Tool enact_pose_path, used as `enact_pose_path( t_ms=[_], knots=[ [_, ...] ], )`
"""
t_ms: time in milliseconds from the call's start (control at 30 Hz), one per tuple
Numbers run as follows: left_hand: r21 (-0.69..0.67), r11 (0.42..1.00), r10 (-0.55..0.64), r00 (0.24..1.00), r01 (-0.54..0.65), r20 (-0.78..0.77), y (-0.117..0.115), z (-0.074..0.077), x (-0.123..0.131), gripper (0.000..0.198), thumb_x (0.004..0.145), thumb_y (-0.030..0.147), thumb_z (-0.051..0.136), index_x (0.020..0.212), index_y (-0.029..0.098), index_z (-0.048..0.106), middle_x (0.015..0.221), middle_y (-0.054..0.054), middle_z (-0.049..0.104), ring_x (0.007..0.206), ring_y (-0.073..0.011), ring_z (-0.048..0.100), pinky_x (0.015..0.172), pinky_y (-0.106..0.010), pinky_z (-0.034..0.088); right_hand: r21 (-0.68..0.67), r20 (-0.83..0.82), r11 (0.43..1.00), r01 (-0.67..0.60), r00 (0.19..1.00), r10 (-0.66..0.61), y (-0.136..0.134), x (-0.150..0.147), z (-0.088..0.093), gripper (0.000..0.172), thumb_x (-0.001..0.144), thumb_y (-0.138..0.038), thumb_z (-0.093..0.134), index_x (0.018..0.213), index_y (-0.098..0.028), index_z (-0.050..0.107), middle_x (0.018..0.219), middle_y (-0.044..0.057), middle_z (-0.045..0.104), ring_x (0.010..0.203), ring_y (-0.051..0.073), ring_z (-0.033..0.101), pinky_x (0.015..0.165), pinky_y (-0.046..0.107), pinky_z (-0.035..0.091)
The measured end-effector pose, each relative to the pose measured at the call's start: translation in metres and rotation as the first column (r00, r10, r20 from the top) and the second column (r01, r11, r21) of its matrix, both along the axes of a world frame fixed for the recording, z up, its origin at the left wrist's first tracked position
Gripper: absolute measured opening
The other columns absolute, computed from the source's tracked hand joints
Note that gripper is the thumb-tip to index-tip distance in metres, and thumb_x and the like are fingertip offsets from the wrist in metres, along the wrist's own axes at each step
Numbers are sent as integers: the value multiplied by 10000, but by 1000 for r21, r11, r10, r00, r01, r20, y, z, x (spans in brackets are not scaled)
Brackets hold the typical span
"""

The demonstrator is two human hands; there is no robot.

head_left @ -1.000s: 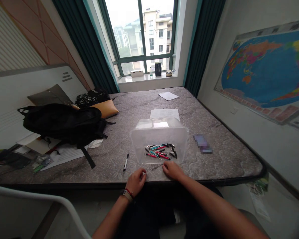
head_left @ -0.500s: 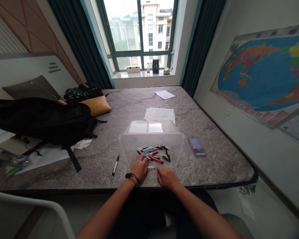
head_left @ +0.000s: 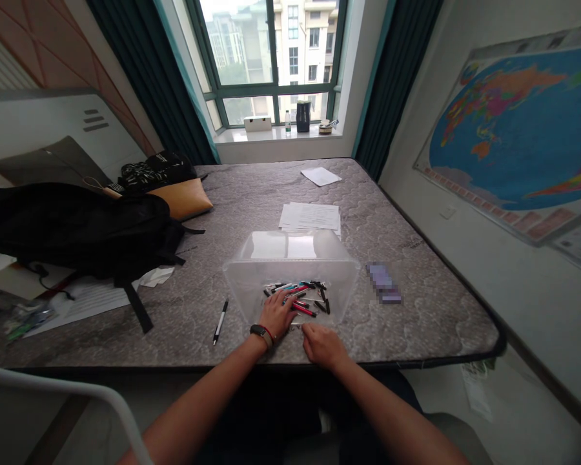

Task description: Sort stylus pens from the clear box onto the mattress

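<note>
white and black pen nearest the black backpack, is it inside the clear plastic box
No, the white and black pen lies on the grey patterned mattress, left of the clear plastic box.

The single view is taken from the wearer's head, above and behind the left hand [head_left: 277,315] and right hand [head_left: 323,343]. It is aimed forward and down; forearms [head_left: 208,394] are seen nearest, the window [head_left: 237,64] far beyond the hands.
</note>
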State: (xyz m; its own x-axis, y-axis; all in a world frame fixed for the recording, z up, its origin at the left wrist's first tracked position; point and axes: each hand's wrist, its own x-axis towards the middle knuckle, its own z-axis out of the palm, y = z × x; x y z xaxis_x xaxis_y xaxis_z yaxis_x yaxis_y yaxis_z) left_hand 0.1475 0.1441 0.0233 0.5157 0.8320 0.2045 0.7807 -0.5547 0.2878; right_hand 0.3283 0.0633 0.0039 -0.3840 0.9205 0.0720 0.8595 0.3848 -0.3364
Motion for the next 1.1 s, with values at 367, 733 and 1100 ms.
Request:
enact_pose_path(
  t_ms=[367,733,1100],
  knots=[
    [-112,987,102,988,-115,-119,10,7,-12,477,877,374,531,1327,221,486,1462,-115,396,1358,-305,334,1076,-471,320,-10,16,1000,4,1000,-3,-1,0,7,147,863,-172,480,987,-191,558,947,77,645,860,204,599,742,273,395],
    [-85,985,126,966,-149,-227,37,33,3,368,903,159,424,1240,213,563,1173,-140,602,1128,-275,489,929,-422,390,7,42,1000,4,999,-5,-1,-1,5,138,836,-169,504,964,-196,547,927,72,648,856,210,605,720,273,388],
    [-197,978,8,955,-69,-297,48,40,15,288,899,239,464,846,221,747,949,-134,693,1023,-283,577,861,-410,435,4,41,1000,7,999,-7,-2,-1,4,149,840,-167,505,980,-197,545,931,67,648,844,203,599,717,271,382]
  ],
)
